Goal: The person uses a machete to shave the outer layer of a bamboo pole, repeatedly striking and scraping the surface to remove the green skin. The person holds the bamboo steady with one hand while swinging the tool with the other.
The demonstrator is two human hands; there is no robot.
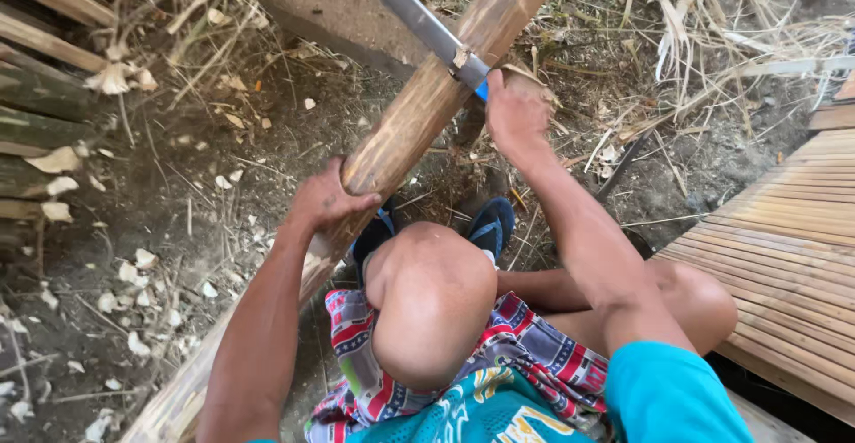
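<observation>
Gripping the bamboo pole [419,113], my left hand [325,201] has its fingers clenched round the shaft, which runs slantwise over the dirt ground [178,211] past my raised knee [432,300]. My right hand [515,115] is closed on the handle of a long blade [419,17] lying across the pole. Pale chips [134,274] litter the ground at left; slatted bamboo flooring [793,238] lies at right.
</observation>
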